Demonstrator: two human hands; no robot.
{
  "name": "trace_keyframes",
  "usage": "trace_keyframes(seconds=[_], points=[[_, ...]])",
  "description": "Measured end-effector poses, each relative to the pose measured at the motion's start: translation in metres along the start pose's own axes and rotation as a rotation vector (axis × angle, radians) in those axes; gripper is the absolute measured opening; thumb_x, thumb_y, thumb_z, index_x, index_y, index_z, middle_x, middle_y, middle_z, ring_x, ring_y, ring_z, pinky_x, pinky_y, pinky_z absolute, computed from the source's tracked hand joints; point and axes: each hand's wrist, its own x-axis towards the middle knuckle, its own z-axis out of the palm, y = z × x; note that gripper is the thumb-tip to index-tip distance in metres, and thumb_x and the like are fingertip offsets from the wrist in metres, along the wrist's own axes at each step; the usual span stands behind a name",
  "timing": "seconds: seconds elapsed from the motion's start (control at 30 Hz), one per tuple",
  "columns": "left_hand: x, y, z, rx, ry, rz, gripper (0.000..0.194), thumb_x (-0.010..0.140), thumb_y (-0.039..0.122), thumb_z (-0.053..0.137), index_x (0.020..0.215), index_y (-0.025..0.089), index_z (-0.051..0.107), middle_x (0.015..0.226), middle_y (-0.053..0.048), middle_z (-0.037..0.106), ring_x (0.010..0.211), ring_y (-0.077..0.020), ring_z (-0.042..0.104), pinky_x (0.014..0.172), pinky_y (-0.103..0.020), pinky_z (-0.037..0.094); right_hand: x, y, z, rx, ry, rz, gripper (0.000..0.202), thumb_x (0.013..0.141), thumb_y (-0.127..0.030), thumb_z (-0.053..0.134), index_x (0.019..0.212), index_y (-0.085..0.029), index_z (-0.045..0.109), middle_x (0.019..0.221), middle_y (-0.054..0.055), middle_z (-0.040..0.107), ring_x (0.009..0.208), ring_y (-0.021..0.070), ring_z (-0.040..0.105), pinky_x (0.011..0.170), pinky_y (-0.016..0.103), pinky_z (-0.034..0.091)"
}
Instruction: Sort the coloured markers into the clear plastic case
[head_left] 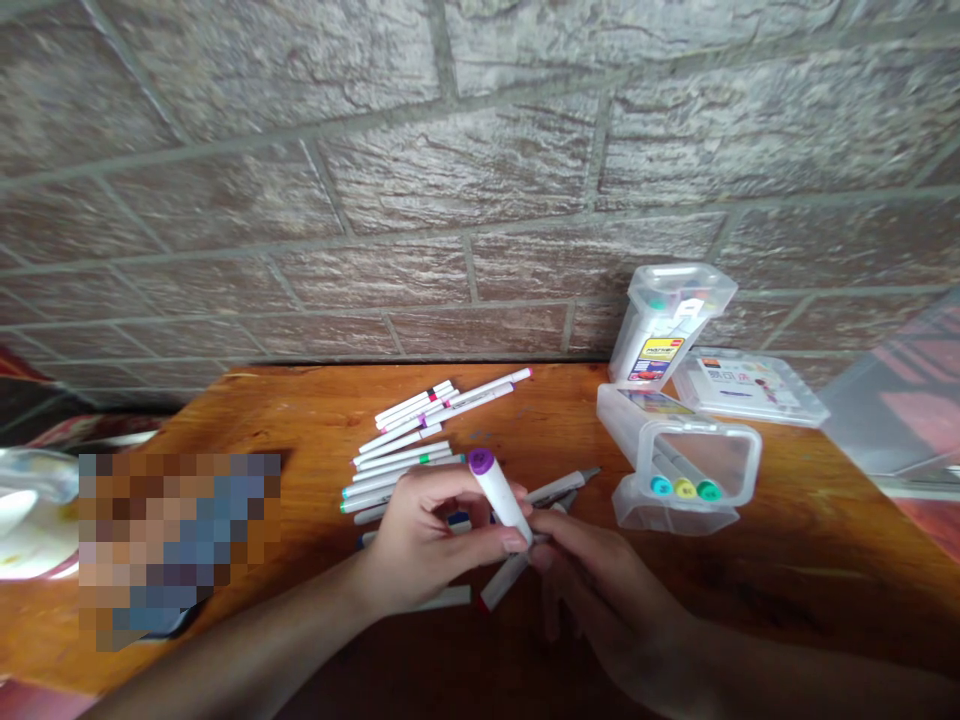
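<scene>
My left hand [435,540] is closed around a white marker with a purple end [499,492], which tilts with that end up and to the left. Close against its lower end is my right hand [600,570], its fingers pinched together; what they hold is too small and dark to make out. Under and around both hands lie loose markers, among them a red-ended one [504,582] and a grey-tipped one [562,487]. Beyond my left hand several white markers [405,462] lie side by side on the wooden table [300,430].
At the right, an open clear case [637,430] lies on its side with three markers [684,488] inside. Behind it stand a filled marker case [660,330] and a flat plastic box [757,388]. A blurred-out object [202,540] and a bowl [34,525] are left. A brick wall [465,200] rises behind.
</scene>
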Motion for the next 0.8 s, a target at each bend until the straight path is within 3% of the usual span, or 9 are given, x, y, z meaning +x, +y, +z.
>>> trace_keyframes(seconds=[0.17, 0.27, 0.43, 0.57, 0.8], points=[[0.004, 0.002, -0.004, 0.159, 0.026, 0.162, 0.019, 0.085, 0.018, 0.090, 0.102, 0.016, 0.084, 0.088, -0.009, 0.082, 0.072, -0.0166, 0.073, 0.064, -0.024, 0.058, -0.001, 0.004, -0.001, -0.020, 0.074, 0.010, 0.033, 0.113, -0.044, 0.054, 0.137, -0.023, 0.060, 0.097, 0.004, 0.072, 0.067, 0.0139, 0.065, 0.058, 0.024, 0.052], [0.007, 0.002, -0.006, 0.264, -0.009, 0.279, 0.023, 0.085, 0.017, 0.089, 0.108, 0.015, 0.083, 0.094, -0.011, 0.082, 0.079, -0.0185, 0.075, 0.072, -0.027, 0.059, -0.001, 0.004, -0.001, -0.025, 0.142, -0.025, 0.027, 0.112, -0.042, 0.057, 0.129, -0.024, 0.065, 0.092, 0.002, 0.071, 0.063, 0.0130, 0.062, 0.054, 0.023, 0.049], [0.011, -0.001, -0.006, 0.405, -0.084, 0.431, 0.027, 0.090, 0.022, 0.086, 0.115, 0.016, 0.080, 0.094, -0.010, 0.084, 0.081, -0.0202, 0.075, 0.075, -0.031, 0.058, -0.001, -0.007, -0.002, -0.071, 0.275, -0.151, 0.016, 0.108, -0.032, 0.063, 0.119, -0.024, 0.070, 0.104, 0.007, 0.074, 0.066, 0.0150, 0.064, 0.055, 0.025, 0.052], [0.010, 0.000, -0.007, 0.433, -0.104, 0.457, 0.023, 0.093, 0.022, 0.083, 0.114, 0.017, 0.079, 0.095, -0.010, 0.086, 0.081, -0.0210, 0.075, 0.076, -0.033, 0.059, -0.004, -0.010, -0.001, -0.117, 0.293, -0.269, 0.019, 0.105, -0.023, 0.065, 0.123, -0.027, 0.071, 0.105, 0.006, 0.077, 0.071, 0.0171, 0.070, 0.061, 0.027, 0.055], [0.010, 0.001, -0.006, 0.361, -0.067, 0.439, 0.022, 0.091, 0.017, 0.083, 0.114, 0.017, 0.080, 0.101, -0.013, 0.086, 0.095, -0.0235, 0.080, 0.085, -0.033, 0.067, -0.007, -0.008, -0.001, -0.114, 0.246, -0.318, 0.034, 0.103, -0.018, 0.065, 0.134, -0.032, 0.065, 0.109, 0.005, 0.077, 0.078, 0.0193, 0.074, 0.059, 0.026, 0.054]])
